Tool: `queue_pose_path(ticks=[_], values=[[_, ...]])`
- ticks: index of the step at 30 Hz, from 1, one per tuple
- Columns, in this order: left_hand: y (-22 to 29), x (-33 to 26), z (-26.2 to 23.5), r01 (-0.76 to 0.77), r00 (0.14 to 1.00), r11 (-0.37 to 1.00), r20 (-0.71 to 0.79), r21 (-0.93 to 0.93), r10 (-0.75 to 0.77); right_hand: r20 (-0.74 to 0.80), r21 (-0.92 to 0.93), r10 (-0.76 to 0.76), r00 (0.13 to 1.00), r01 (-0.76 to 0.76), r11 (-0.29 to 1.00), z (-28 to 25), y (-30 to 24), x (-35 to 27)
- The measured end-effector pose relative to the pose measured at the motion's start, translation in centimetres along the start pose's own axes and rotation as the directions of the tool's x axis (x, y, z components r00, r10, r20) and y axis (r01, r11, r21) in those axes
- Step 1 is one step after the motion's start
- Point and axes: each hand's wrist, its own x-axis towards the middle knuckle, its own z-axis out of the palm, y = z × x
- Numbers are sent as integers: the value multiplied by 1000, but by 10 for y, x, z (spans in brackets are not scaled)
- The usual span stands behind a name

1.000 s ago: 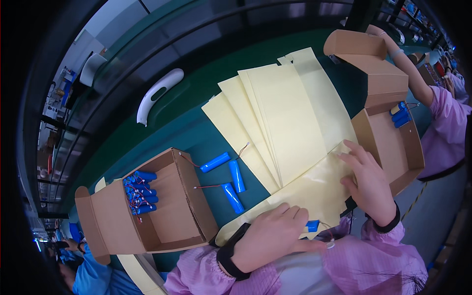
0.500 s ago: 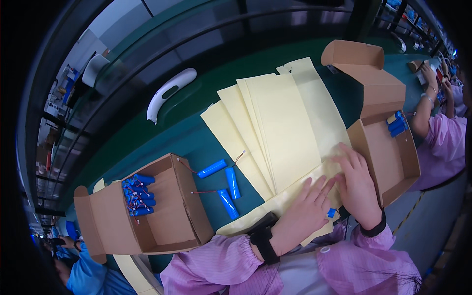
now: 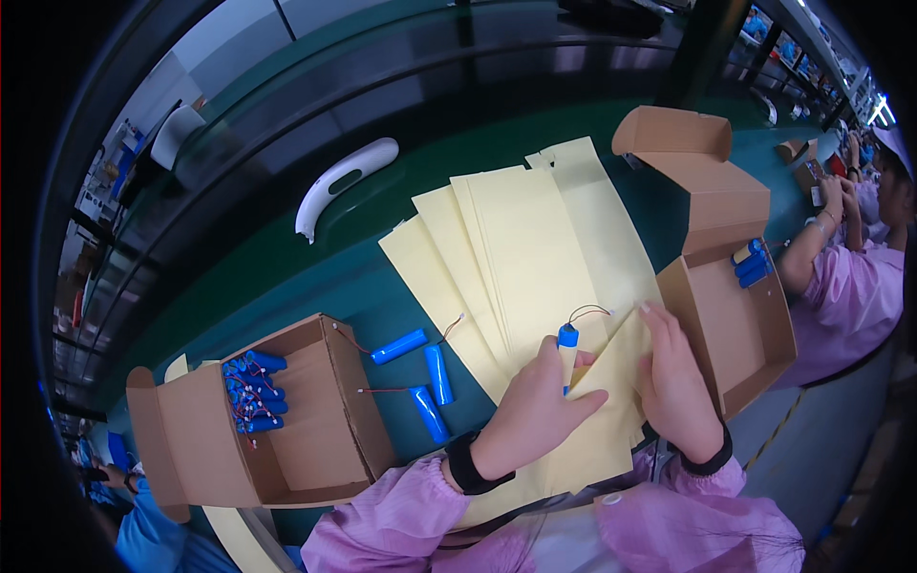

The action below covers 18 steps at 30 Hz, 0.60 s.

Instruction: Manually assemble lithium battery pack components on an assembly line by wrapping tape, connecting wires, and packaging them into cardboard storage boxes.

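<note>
My left hand (image 3: 540, 406) is closed around a blue cylindrical battery (image 3: 568, 336), held upright over the paper. Thin wires curl from its top, and a pale yellow strip shows along its side. My right hand (image 3: 680, 392) rests on a yellow paper sheet (image 3: 611, 411), fingers stretched out, beside a raised fold of the sheet. More yellow sheets (image 3: 535, 239) lie fanned out beyond my hands. To the left, three loose batteries lie on the green table: one blue battery (image 3: 399, 346), a second blue battery (image 3: 438, 374) and a third blue battery (image 3: 428, 414).
An open cardboard box (image 3: 330, 430) at left holds several wired blue batteries (image 3: 254, 392). Another open cardboard box (image 3: 740, 334) at right holds a few batteries (image 3: 752, 265). A white curved handle-like part (image 3: 334, 186) lies at the back. Co-workers sit at both sides.
My left hand has lifted off the paper and turned, now showing the battery upright in its grip. My right hand stays on the paper, whose edge now stands folded up.
</note>
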Motion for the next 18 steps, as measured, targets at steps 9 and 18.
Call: queue_pose_path(ticks=[9,18], values=[[16,-3,-4,32,992,880,121,-473,29,-47,297,32,998,-17,955,-21,-7,-5],[5,-3,-2,21,976,948,211,-318,50,121,-45,-373,920,381,923,-48,5,-3]])
